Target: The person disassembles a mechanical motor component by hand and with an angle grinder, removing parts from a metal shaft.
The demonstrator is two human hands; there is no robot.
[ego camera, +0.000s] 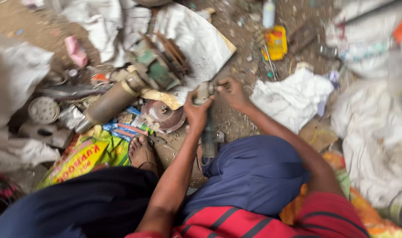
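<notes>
Head view: a grey metal tool [208, 128], blurred, stands upright on the dirt floor [236, 121] between the knees. Left hand [196, 112] is clamped round its upper shaft; right hand [232, 93] pinches its top fitting [204, 90]. Judgement: hold the shaft steady and turn only at the top. Left of tool: yellow-green printed sack [84, 156], blue wrappers [121, 123]. Beyond it: yellow packet [276, 42].

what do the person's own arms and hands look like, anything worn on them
Both arms are bare from above the elbow down; the left hand and right hand wear no gloves. Short red sleeves with dark stripes cover the upper arms. The blur hides any rings or bands.
</notes>
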